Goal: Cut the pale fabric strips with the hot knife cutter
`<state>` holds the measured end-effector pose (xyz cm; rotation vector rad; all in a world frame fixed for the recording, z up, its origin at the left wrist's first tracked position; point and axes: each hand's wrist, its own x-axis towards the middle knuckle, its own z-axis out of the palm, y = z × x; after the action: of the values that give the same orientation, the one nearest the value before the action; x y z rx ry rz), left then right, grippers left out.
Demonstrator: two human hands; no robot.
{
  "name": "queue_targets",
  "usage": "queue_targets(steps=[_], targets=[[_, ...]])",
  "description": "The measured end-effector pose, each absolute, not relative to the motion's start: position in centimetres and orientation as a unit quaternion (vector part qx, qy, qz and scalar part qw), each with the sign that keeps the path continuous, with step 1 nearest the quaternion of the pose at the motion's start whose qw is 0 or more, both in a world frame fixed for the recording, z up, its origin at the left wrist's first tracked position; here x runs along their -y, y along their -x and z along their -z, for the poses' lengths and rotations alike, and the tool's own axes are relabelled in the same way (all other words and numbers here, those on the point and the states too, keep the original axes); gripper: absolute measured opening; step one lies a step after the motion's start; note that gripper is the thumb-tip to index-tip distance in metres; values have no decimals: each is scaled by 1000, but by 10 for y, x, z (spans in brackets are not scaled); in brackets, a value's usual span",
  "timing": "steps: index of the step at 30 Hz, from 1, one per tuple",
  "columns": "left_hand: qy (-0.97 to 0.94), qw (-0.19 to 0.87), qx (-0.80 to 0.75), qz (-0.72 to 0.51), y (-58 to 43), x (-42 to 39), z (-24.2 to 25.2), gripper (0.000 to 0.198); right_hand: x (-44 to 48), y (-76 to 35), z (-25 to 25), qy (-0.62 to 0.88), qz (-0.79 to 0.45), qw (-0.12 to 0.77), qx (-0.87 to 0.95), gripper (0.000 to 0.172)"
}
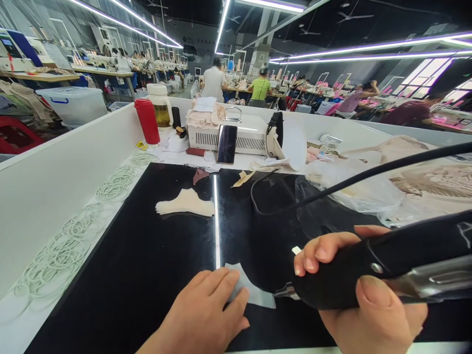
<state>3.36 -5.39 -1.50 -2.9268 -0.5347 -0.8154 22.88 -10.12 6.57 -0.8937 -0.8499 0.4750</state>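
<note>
My left hand (212,307) lies flat on a small pale grey piece (258,295) on the black work mat (165,275), fingers stretched out over its left side. In my right hand (368,300) is a black hand-held power tool (342,275) with a metal lever along its side. Its narrow metal tip (285,291) points left, at the right edge of the grey piece; I cannot tell if they touch. A thick black cable (342,184) loops over the mat. Farther up lies a stack of cream fabric pieces (186,202).
Pale green cord coils (70,246) line the left wall. At the back stand a red tumbler (147,120), a bottle (160,105), a phone (226,143) and a white metal box (250,132). Clear plastic bags (346,191) and beige fabric lie right. People sit at machines beyond.
</note>
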Motion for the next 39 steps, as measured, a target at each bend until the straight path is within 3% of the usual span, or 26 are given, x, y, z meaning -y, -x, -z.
queue_targets(steps=[12,24,27,32,39], targets=[[953,19,169,251,-31,54,18,28,121,-236,-67,426,-277,770,386,43],[954,9,165,250,-31,52,14,32,117,-233,-65,428,-261,763,408,45],[956,-14,158,245,-30,49,10,30,117,-236,-65,425,-231,777,403,45],[949,-82,158,259,-28,43,-8,25,119,-237,-72,489,-216,723,437,43],[914,-177,268,247,-11,26,-37,19,103,-211,-73,420,-253,754,437,37]])
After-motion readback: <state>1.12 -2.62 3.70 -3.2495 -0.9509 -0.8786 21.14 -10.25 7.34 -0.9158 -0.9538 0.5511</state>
